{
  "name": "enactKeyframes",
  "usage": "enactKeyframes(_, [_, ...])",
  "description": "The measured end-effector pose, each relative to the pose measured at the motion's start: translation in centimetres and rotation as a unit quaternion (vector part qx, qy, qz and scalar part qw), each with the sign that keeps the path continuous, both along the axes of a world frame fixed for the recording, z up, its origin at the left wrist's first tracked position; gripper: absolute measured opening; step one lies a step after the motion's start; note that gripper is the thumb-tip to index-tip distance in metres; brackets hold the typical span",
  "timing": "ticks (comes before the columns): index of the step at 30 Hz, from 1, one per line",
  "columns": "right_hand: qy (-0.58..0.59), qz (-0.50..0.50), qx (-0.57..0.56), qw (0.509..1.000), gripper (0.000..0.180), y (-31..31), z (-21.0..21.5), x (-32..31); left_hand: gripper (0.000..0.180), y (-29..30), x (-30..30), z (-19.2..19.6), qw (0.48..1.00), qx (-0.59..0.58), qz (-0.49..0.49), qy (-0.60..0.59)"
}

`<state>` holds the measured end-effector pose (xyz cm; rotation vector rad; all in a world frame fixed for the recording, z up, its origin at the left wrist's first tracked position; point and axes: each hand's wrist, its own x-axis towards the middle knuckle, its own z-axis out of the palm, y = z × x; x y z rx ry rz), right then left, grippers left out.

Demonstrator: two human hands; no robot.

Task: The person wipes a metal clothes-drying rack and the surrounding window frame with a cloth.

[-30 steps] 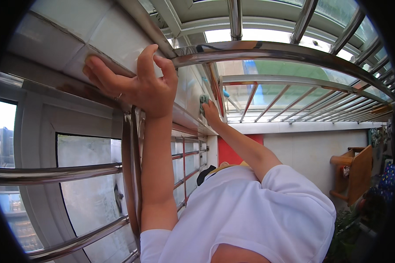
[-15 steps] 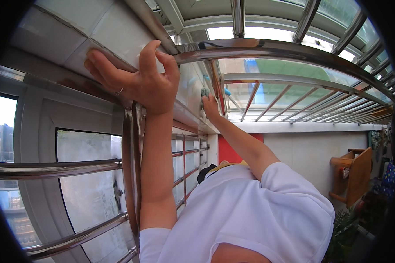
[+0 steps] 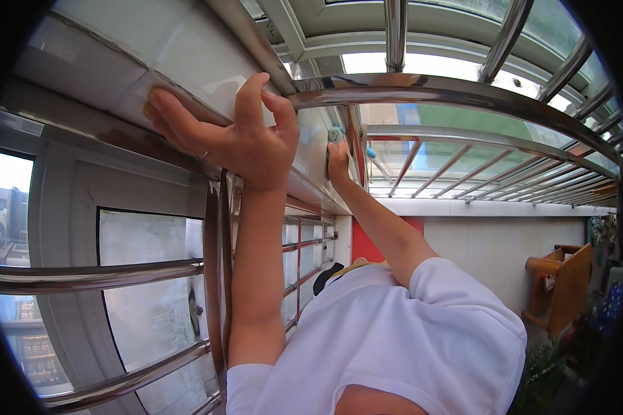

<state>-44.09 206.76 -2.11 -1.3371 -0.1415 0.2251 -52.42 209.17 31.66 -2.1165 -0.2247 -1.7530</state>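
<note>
Just past 12 o'clock from the middle of the view, the right hand [image 3: 338,162] has a small grey-green cloth [image 3: 335,133] up against the shiny white tiles [image 3: 194,52]; its fingers look closed on the cloth, though I cannot tell how hard they squeeze; the cloth could slide out if the tiles are wet and the grip is loose, since part of it pokes out past the fingertips; the knuckles could also bump the brown metal strip [image 3: 356,138], close by at 2 o'clock from that hand, because the gap there looks small.

Near 11 o'clock, the left hand [image 3: 249,138] has its fingers spread wide and bent, with nothing seen in them; some seem to touch the tiles; if weight rests on that hand, the smooth tiles could make it slip, and the left arm [image 3: 259,277] could then knock the steel post [image 3: 216,277] just beside it at 9 o'clock.

As for the cloth, it sits at 12 o'clock from the right fingers, peeking out beyond their tips; how much lies under them is hidden; it is well apart from the left hand, at 3 o'clock from it.
</note>
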Motion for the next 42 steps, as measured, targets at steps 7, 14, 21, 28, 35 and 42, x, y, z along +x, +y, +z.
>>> enactKeyframes(7, [0.175, -0.084, -0.032, 0.980, 0.019, 2.8, -7.5, 3.9, 0.015, -0.4, 0.5, 0.2, 1.000, 0.008, -0.007, 0.000])
enactKeyframes(14, [0.022, -0.095, 0.010, 0.995, 0.020, 1.3, -3.2, 0.4, 0.015, 0.1, 0.1, -0.3, 1.000, -0.006, 0.007, -0.003])
enactKeyframes(21, [0.048, -0.138, -0.038, 0.988, 0.022, 2.5, -5.2, 2.3, 0.016, -0.2, 0.1, 0.1, 1.000, 0.002, -0.004, 0.004])
enactKeyframes(28, [0.135, -0.046, 0.125, 0.982, 0.019, 2.1, -1.6, 0.3, 0.016, 0.7, -0.4, -0.6, 1.000, 0.003, 0.015, -0.016])
enactKeyframes(35, [0.251, -0.027, 0.063, 0.966, 0.027, 4.2, -10.4, 3.7, 0.015, -0.5, 0.3, 0.1, 1.000, 0.015, -0.008, -0.013])
enactKeyframes(42, [0.214, 0.079, -0.028, 0.973, 0.035, -0.8, -7.0, -2.6, 0.017, 0.2, 0.1, 0.1, 0.999, 0.039, -0.017, -0.023])
